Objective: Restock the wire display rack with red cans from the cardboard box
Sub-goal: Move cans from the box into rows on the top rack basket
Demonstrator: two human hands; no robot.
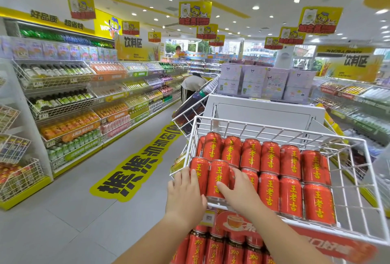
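A white wire display rack (358,179) at centre right holds several red cans (291,196) with yellow lettering, lying in tilted rows. My left hand (185,192) rests with straight fingers on the leftmost front can (199,171) at the rack's left edge. My right hand (240,192) lies flat over the can beside it (218,176), fingers spread and touching its side. Neither hand grips a can. More red cans (215,249) fill the tier below. The cardboard box is not in view.
A long drinks shelf (84,103) runs along the left of the aisle. A yellow floor sticker (135,166) lies on the grey floor. A person (193,84) bends down far up the aisle. Purple boxes (266,82) are stacked behind the rack.
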